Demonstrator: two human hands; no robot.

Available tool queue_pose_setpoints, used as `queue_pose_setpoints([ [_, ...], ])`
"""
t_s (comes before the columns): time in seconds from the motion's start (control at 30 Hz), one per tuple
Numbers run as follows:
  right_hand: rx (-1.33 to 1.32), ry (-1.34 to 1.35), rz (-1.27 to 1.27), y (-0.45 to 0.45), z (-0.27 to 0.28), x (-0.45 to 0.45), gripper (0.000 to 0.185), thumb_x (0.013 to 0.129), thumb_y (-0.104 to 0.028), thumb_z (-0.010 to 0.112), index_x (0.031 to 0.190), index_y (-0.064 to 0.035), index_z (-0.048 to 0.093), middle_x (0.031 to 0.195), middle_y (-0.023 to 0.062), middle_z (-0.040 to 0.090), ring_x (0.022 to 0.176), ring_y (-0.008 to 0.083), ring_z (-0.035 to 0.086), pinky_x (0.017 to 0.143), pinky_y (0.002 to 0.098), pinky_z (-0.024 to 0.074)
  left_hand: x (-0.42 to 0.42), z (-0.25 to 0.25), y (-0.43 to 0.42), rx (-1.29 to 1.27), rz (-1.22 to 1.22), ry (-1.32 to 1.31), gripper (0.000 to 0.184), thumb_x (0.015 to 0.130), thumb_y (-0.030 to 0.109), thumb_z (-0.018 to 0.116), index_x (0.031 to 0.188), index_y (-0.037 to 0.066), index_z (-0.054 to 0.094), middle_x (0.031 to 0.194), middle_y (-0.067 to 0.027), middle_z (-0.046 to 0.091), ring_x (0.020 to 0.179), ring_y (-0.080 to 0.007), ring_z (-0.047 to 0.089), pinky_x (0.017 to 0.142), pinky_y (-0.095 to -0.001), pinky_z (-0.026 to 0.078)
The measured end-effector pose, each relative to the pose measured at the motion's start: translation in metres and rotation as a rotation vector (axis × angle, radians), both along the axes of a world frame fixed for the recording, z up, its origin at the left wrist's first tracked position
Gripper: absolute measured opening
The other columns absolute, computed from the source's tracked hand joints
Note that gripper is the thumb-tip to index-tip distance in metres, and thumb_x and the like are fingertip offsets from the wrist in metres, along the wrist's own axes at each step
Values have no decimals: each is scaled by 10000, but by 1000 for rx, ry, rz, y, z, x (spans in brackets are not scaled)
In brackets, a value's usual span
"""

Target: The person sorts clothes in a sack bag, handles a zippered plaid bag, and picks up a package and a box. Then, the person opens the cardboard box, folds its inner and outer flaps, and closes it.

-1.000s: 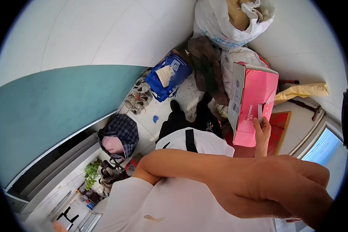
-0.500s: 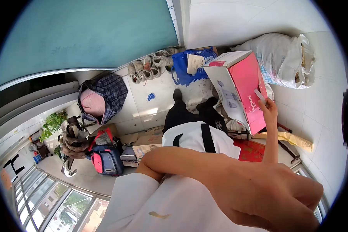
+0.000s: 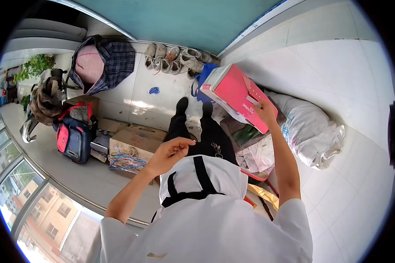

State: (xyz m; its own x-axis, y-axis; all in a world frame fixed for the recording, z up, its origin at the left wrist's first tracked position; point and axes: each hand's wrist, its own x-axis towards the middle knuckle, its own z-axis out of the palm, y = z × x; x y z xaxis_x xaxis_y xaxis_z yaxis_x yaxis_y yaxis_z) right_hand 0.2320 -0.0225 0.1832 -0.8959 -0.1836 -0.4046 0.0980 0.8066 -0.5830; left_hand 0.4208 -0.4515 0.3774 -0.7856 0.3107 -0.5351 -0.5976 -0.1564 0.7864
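Note:
My right hand is closed on the white carrying handle of a pink and white cardboard box. The box hangs tilted in front of a blue bag, with "SUOYANG" printed on its pink side. Over my lap, my left hand is empty, its index finger stretched out and the other fingers loosely bent. Nearest to that hand are a brown cardboard box and a bundle of colourful wire hangers.
Several worn shoes line the wall beside a plaid bag with something pink inside. A backpack stands at left. At right lies a stuffed whitish sack, near plastic-wrapped items.
My left arm, which crossed my body to the right, is now back on the left. The pink box has moved left, uncovering the plastic-wrapped items. My view has turned.

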Motion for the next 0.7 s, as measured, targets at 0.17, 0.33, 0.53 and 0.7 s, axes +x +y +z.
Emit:
queue_pose_setpoints([
  [0.17,74,-22,103,-4,-78,-45,298,841,-280,762,897,0,680,849,204,678,835,367,673,742,466,507,46,-43,23,-37,390,-85,268,1039,41,589,1302,12,633,933,24,567,829,-60,507,775,-210,448],
  [0.33,190,-107,259,-6,-154,-83,305,860,-282,754,994,-13,700,935,212,707,903,380,690,798,469,522,84,-64,74,2,482,-283,274,1030,40,583,1299,2,624,958,-3,578,876,-82,534,812,-233,459],
  [0.53,322,-122,268,-19,-216,-121,380,871,-219,720,1174,1,659,1078,271,709,1077,432,670,924,493,528,109,-96,80,-23,623,-386,282,1021,28,583,1296,-15,622,971,-29,597,879,-99,546,824,-241,460],
  [0.7,247,124,310,-9,-226,-128,369,858,-142,719,1182,8,625,1059,220,705,1030,416,667,903,492,524,100,-118,74,-52,757,-370,276,1029,48,589,1294,-26,621,977,-21,605,871,-90,539,820,-239,464],
])
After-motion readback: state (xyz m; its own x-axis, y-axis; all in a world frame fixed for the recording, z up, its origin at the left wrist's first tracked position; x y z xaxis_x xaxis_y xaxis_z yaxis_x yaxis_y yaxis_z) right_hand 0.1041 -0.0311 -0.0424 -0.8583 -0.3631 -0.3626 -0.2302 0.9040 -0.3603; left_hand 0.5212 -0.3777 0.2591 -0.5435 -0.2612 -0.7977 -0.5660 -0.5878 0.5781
